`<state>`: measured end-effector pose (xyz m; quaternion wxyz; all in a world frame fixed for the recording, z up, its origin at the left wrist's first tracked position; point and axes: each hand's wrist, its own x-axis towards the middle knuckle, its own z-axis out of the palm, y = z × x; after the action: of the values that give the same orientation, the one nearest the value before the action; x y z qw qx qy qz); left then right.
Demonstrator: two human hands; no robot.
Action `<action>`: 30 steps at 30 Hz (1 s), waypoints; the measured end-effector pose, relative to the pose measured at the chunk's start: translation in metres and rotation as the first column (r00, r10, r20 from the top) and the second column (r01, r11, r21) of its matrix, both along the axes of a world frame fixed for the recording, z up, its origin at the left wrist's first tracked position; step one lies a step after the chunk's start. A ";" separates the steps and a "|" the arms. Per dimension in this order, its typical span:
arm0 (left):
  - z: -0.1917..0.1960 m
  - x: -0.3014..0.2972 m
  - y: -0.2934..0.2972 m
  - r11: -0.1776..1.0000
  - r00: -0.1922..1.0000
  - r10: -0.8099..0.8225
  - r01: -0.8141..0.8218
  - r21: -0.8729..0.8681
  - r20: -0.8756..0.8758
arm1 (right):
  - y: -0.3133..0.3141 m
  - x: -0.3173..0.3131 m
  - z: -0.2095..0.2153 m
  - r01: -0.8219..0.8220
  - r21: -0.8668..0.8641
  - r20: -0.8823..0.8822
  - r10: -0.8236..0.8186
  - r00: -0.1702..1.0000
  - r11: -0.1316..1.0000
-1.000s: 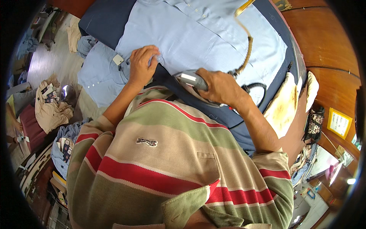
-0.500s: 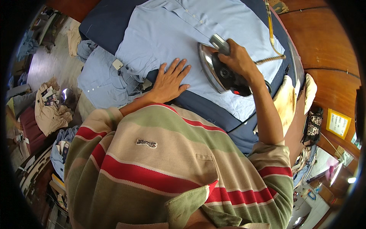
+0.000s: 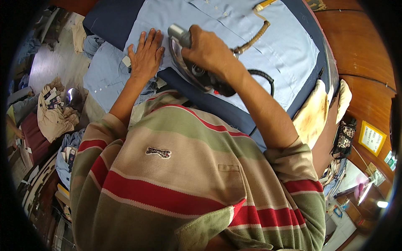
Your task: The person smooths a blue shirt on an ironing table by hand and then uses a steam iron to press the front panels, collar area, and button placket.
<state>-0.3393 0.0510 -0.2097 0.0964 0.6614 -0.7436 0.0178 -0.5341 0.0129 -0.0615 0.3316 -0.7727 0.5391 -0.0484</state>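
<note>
Shirt (image 3: 234, 31) lies toward twelve o'clock, beneath the fingers, with the iron (image 3: 199, 73) at four o'clock from the left hand (image 3: 146, 54), fingers slightly spread, and the right hand (image 3: 211, 50) curling its fingers around the grey handle (image 3: 180, 34).

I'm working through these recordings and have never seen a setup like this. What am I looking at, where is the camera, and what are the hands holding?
There's no robot here, just a person with bare hands. Each picture comes from a wide fisheye camera on their head, looking down, so their striped polo shirt fills the lower half and edges bend.

Ahead, a light-blue shirt lies spread on a dark navy cloth-covered surface. The right hand grips a clothes iron over it; a brown-wrapped cord runs nearby. The left hand lies flat, fingers spread, on blue fabric, holding nothing.
</note>
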 end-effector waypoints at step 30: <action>0.017 -0.213 0.104 0.270 0.277 -0.928 0.961 0.062 -0.248 | 0.010 -0.196 0.015 0.177 -0.046 0.001 -0.178 0.984 0.983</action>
<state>-0.5526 0.1552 -0.1923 0.0811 0.0925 -0.9775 -0.1716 -0.7302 0.0227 -0.0462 0.3075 -0.7290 0.6051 -0.0888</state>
